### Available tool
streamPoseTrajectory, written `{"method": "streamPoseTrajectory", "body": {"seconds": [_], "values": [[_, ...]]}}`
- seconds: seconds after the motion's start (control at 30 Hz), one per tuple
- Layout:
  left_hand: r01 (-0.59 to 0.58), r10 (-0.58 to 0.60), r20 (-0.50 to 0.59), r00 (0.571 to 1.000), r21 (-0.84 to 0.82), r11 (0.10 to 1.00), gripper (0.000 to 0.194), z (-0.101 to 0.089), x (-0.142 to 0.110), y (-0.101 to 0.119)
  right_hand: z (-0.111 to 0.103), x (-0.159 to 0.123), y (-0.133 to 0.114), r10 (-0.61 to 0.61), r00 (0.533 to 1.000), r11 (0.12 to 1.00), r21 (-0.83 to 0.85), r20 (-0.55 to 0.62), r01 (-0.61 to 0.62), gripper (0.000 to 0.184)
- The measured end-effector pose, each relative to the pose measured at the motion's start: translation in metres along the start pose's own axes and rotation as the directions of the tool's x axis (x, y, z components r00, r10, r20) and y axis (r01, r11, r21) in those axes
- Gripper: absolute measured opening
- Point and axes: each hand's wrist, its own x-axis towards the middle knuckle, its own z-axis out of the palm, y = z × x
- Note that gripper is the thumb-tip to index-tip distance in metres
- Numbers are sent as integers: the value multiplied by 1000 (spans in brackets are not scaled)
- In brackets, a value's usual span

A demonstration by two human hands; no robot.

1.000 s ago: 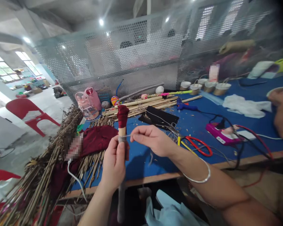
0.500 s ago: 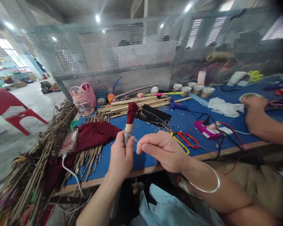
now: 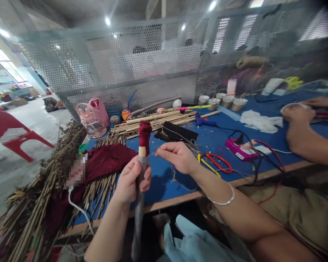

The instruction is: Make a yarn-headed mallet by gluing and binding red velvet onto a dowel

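Wrapped in my left hand is a wooden stick, held upright. Dark red cloth covers its top, a band of bare wood shows under that, and a long grey covering runs down below my fingers past the table edge. My right hand is closed in a pinch just right of the stick, apart from it. A thin pale thread trails beneath this hand; its end between the fingertips is too fine to see clearly.
Scissors with red and yellow handles lie right of my hands, near a purple power strip and a blue glue gun. Dark red fabric and dry stalks are at left. A co-worker's hand is at right.
My left hand has shifted left and turned the stick more upright, so the grey length below shows. The right hand has moved up, and its fingers no longer point at the grey part.
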Motion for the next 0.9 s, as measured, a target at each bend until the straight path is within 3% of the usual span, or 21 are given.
{"method": "streamPoseTrajectory", "body": {"seconds": [0.2, 0.3, 0.43, 0.57, 0.67, 0.8, 0.9], "values": [[-55, 66, -120, 991, 95, 994, 38, -5, 1, 2, 5, -6, -11, -22, 1000, 1000, -8, 18, 23, 26], [-15, 27, -147, 989, 83, 996, 40, -2, -3, 3, 6, -6, -13, -32, 999, 999, 2, 34, 32, 25], [71, -72, -38, 997, -38, 997, 41, -1, -5, 1, 8, 6, -3, -10, 1000, 999, 36, 24, 9, 23], [43, -39, 89, 995, -46, 998, 46, -4, -2, -2, 10, 10, 4, -7, 1000, 997, 80, 29, 5, 20], [-11, 11, 5, 1000, -11, 1000, 28, -5, -1, -2, 12, 6, 1, -20, 999, 994, 106, 34, 16, 18], [-74, 79, -124, 989, 46, 996, 30, -4, -4, 3, 15, 2, -5, -29, 998, 991, 132, 55, 21, 19], [-35, 62, -205, 977, 132, 991, 30, -2, -6, 7, 17, 5, -8, -20, 999, 993, 120, 45, 15, 19]]}}
